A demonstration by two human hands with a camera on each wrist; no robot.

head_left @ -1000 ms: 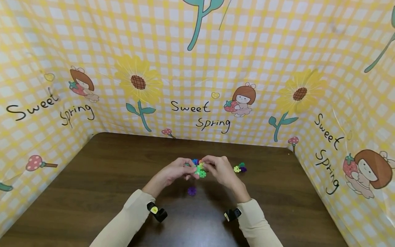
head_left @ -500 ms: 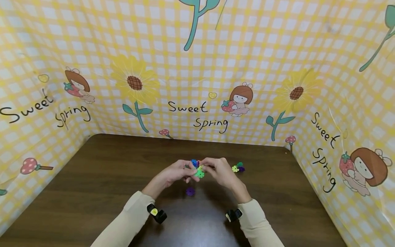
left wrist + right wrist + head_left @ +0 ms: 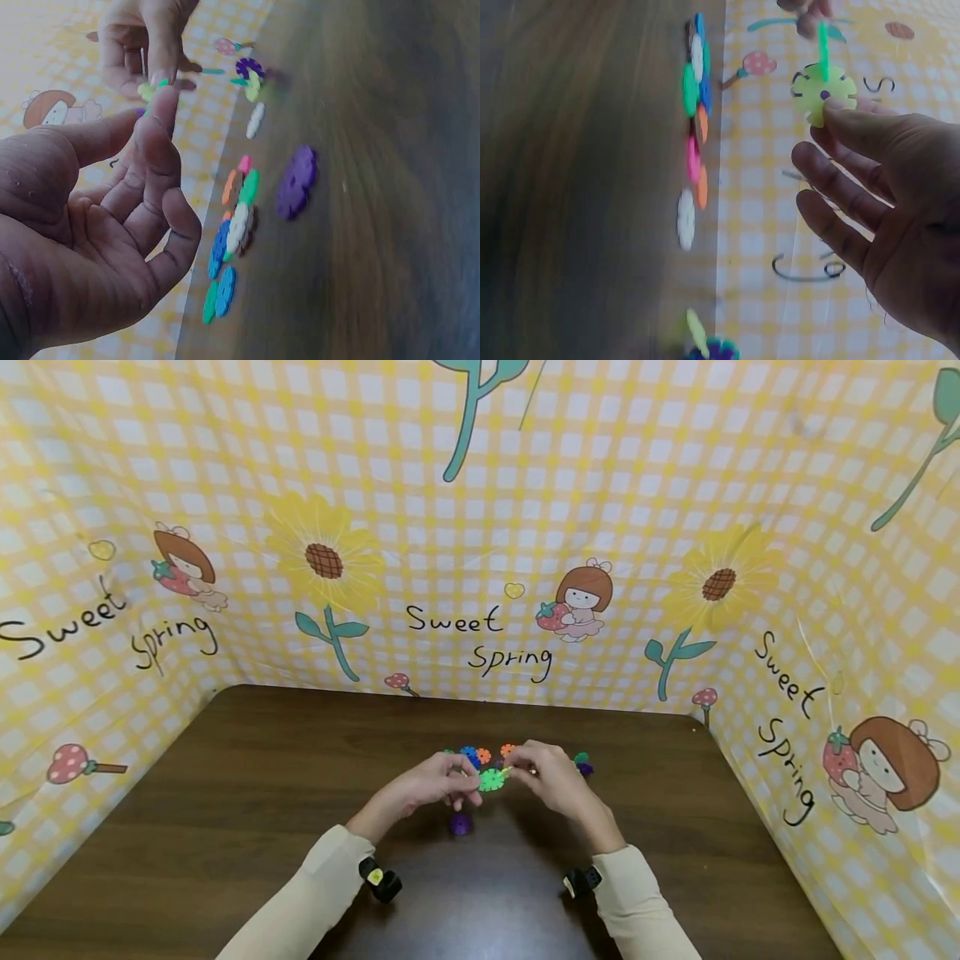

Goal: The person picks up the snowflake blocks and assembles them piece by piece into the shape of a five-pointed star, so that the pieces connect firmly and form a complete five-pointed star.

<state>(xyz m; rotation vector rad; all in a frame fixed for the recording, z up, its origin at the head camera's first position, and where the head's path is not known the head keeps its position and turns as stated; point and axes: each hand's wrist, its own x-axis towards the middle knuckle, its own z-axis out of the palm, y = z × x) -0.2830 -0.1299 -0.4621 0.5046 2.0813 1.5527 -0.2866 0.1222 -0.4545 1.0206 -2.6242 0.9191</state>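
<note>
Between both hands, above the table, are two notched plastic snowflake discs meeting at right angles. My left hand (image 3: pixel 441 781) pinches the green disc (image 3: pixel 492 780) between thumb and fingertips. With thumb and forefinger, my right hand (image 3: pixel 553 778) pinches the yellow disc (image 3: pixel 808 97); its other fingers spread loosely. In the right wrist view the green disc stands edge-on at the yellow disc's upper rim. A bit of purple shows through the yellow disc's hole. Closer to me than the hands, a purple disc (image 3: pixel 461 824) lies on the table.
Several loose discs lie beyond the hands, among them a blue disc (image 3: pixel 468 752), an orange disc (image 3: pixel 483 756) and a white disc (image 3: pixel 686 219). Right of them sits a purple, green and yellow cluster (image 3: pixel 250 70). A checked cloth (image 3: pixel 450 543) walls the brown table (image 3: pixel 300 735).
My right hand has shifted slightly right, and the green disc now shows more fully between the hands. More orange discs behind have come into sight. The purple disc stays on the table.
</note>
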